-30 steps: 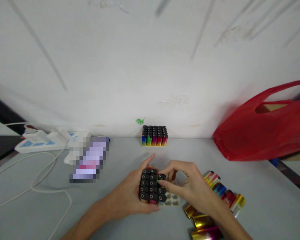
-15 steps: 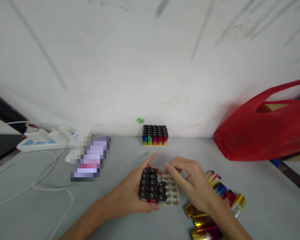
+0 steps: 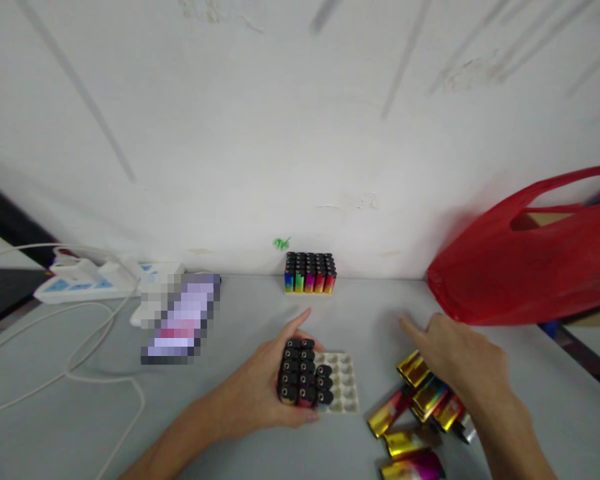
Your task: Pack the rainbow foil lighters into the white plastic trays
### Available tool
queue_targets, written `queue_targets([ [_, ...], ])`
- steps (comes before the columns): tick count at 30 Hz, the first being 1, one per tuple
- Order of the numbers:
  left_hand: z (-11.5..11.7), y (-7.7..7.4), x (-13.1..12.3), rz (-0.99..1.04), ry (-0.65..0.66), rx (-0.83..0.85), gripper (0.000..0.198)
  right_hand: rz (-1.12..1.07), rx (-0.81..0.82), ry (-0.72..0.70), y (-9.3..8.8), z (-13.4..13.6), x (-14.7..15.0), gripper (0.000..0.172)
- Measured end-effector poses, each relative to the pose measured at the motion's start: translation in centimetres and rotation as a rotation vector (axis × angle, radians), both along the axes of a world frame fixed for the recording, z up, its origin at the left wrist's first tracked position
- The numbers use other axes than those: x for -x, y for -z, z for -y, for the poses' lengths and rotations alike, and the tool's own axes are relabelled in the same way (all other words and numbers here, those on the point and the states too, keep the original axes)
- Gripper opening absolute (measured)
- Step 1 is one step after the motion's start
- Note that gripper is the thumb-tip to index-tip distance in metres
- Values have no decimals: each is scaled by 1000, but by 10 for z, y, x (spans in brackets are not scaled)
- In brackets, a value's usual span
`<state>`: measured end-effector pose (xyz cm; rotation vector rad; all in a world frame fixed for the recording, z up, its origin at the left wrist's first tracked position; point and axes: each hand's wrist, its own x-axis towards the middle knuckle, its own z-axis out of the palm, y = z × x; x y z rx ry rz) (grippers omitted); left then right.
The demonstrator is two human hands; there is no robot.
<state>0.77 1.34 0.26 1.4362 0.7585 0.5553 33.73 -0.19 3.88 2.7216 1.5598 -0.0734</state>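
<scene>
While your left hand [image 3: 260,393] keeps gripping the half-filled tray [image 3: 343,387], your right hand [image 3: 455,360] has left it, open-fingered over the loose lighters [image 3: 420,400] on the tabletop [image 3: 230,433].

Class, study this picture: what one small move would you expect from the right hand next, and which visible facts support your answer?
Probably the right hand closes on one lighter from the loose lighters beneath it. It hovers, fingers spread, right over that pile, holding nothing that shows. The left hand steadies the tray, whose left columns hold lighters while the right-side slots stand empty.
</scene>
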Motion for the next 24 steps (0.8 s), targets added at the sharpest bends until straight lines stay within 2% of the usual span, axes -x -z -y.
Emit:
queue_targets([
  [3, -1, 1, 1, 6, 0, -5, 131, -118, 45, -14, 3, 2, -30, 67],
  [5, -1, 1, 1, -2, 2, -40, 130, -255, 78, -53, 7, 1, -47, 63],
  [9, -1, 1, 1, -21, 10, -68, 129, -406, 71, -57, 15, -2, -58, 51],
  [16, -3, 2, 1, -47, 15, -130, 129, -505, -64, -117, 25, -7, -26, 40],
  [24, -4, 3, 2, -75, 24, -173, 134, -823, -340, -289, 30, -21, 17, 45],
])
